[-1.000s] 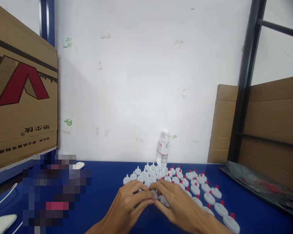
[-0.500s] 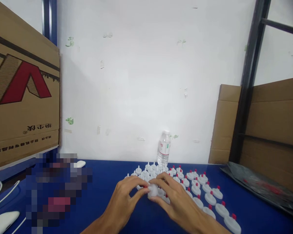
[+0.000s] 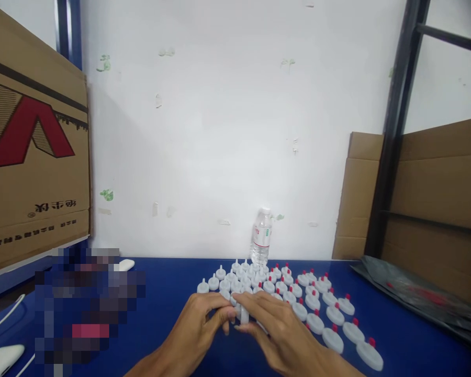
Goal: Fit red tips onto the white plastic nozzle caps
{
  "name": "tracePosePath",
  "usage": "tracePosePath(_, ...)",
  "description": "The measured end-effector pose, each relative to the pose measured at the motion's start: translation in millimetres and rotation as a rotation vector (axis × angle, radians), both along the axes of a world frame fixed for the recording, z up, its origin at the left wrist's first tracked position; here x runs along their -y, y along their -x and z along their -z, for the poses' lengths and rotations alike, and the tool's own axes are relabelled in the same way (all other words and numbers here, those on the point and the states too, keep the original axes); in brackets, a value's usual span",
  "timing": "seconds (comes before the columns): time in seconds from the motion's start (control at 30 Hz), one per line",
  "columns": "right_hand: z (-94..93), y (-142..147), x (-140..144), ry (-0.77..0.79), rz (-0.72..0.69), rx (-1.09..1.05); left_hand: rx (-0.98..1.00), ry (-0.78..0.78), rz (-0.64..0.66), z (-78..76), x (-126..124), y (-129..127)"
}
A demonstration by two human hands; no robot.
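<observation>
In the middle of the head view both hands meet on one white plastic nozzle cap [image 3: 244, 314], held on its side above the blue table. My left hand [image 3: 204, 320] pinches its left end between thumb and fingers, which hide the tip. My right hand [image 3: 277, 322] grips the wider end, with the thumb below and the fingers over the top. Just behind the hands stand several white nozzle caps with bare tips [image 3: 220, 272]. Rows of nozzle caps with red tips [image 3: 335, 313] spread out to the right, some partly behind my right hand.
A clear water bottle [image 3: 261, 238] stands at the back by the white wall. A large printed cardboard box [image 3: 35, 173] is at left, above white cables and a white device [image 3: 3, 358]. Dark plastic sheeting [image 3: 419, 298] lies on the right of the blue table [image 3: 160, 293].
The held nozzle cap has turned onto its side, and the red spot at my left fingertips is now hidden. My fingers have shifted around it. The view has moved slightly.
</observation>
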State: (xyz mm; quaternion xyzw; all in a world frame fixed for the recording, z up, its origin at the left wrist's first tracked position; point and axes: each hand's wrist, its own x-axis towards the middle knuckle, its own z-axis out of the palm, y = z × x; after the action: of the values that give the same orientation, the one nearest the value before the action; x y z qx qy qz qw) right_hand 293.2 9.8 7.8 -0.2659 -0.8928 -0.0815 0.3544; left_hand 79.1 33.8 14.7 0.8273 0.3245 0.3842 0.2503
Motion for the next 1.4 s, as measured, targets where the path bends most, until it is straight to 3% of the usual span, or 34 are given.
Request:
tracePosePath(0.2, -9.9, 7.4, 2.9, 0.081, 0.111, 0.027, -0.147, -0.118, -0.054, -5.7, -5.5, 3.8)
tracePosePath(0.43, -16.2, -6.8, -5.0, 0.156, 0.278, -0.056, -0.282, -0.285, -0.340, -9.8, -28.0, 26.8)
tracePosePath(0.57, -17.9, -12.4, -5.6, 0.210, 0.245, -0.022, -0.380, -0.270, -0.439, -9.4, -41.8, 39.8)
tracePosePath(0.77, -21.4, -3.8, 6.3, 0.330, 0.099, 0.075, -0.480, -0.227, -0.406, -1.2, -44.1, 39.2)
tracePosePath(0.93, -21.5, -3.4, 7.1, 0.290, 0.130, 0.205, -0.502, -0.187, -0.382, 7.2, -42.8, 35.0)
tracePosePath(1.17, -23.6, -10.1, 2.7, 0.202, 0.257, 0.179, -0.561, -0.199, -0.397, 12.6, -41.2, 31.7)
tracePosePath(1.4, -22.2, -7.9, 2.1, 0.267, 0.152, 0.267, -0.586, -0.191, -0.382, 16.0, -42.9, 29.0)
